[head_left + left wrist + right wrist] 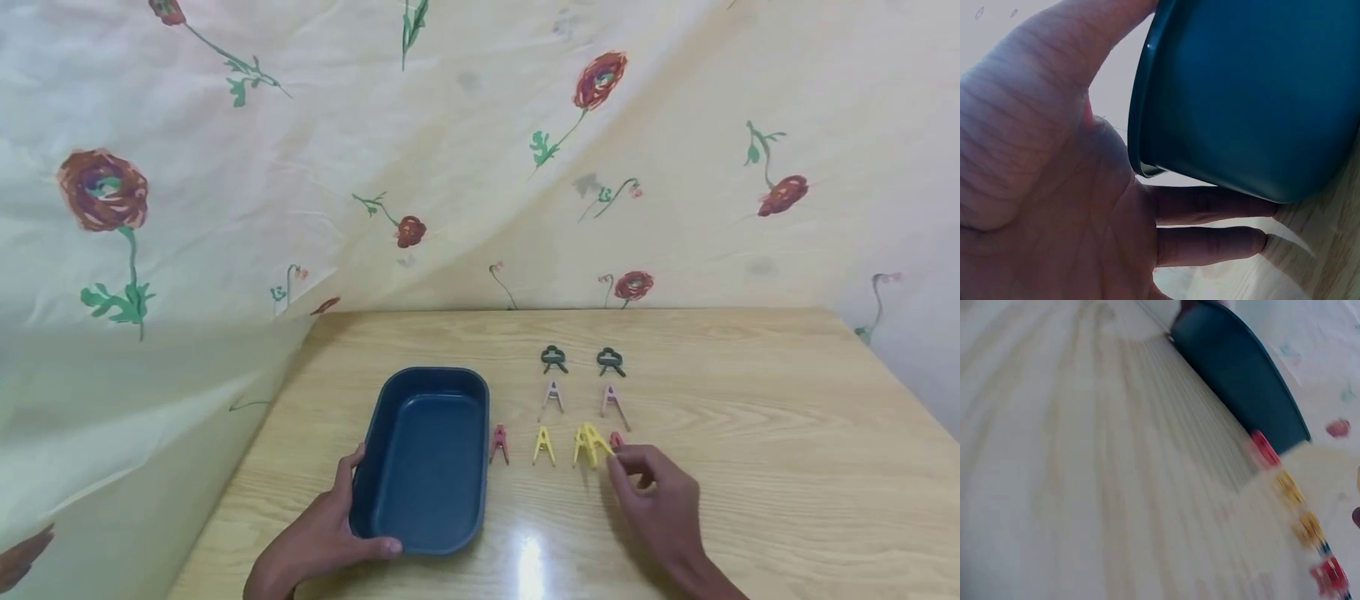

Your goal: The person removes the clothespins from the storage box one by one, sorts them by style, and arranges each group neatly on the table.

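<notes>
My left hand [318, 533] holds the near left corner of a dark blue rectangular tub [431, 467], thumb at its front rim and fingers along its left side. In the left wrist view, two straight fingers [1210, 245] lie beside the tub's outer wall [1247, 106]. My right hand [660, 504] pinches a yellow clothespin [597, 439] by one end, just above the table. Beside it stands another yellow clothespin [580, 447]. A red clothespin [617, 439] is partly hidden behind the right hand. The right wrist view shows only a fingertip [1357, 517] at its edge.
In the same row are a red clothespin [499, 444] close to the tub and a yellow clothespin [543, 447]. Farther back lie two pink clothespins [552, 398] and two dark clips [554, 358]. A flowered cloth [465, 150] hangs behind the wooden table [787, 417].
</notes>
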Available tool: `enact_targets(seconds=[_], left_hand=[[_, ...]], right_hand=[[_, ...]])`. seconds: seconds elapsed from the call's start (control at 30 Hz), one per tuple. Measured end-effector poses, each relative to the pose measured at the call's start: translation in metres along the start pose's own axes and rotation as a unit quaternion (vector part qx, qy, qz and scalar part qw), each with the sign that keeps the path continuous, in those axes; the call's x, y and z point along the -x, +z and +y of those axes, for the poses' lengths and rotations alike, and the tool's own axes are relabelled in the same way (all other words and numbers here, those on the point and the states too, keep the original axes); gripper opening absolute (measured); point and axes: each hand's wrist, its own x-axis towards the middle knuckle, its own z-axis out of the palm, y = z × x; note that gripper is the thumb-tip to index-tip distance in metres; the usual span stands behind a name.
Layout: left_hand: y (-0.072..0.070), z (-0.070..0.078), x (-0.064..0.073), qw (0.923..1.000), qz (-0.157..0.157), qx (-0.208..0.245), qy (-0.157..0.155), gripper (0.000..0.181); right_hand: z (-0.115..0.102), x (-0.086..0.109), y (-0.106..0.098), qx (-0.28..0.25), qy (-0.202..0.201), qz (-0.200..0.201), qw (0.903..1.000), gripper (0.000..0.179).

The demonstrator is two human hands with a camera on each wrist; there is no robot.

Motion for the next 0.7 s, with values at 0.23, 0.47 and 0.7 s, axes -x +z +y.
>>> enact_targets(seconds=[0.23,0.47,0.7], left_hand=[[-0.001,0.0,0.002,0.9999,0.004,-0.006,-0.01,0.127],[-0.002,0.0,0.001,0.9998,-0.003,-0.009,-0.019,0.127],[0.0,-0.001,0.0,0.9997,-0.005,-0.014,-0.019,0.126]], right_hand=[[0.025,-0.007,-0.028,0.083,0.088,-0.01,0.9926,0.009],[0.038,-0.005,-0.042,0.138,0.169,-0.047,0.9748,0.01],[0.044,-0.002,-0.047,0.166,0.173,-0.06,0.9689,0.008]])
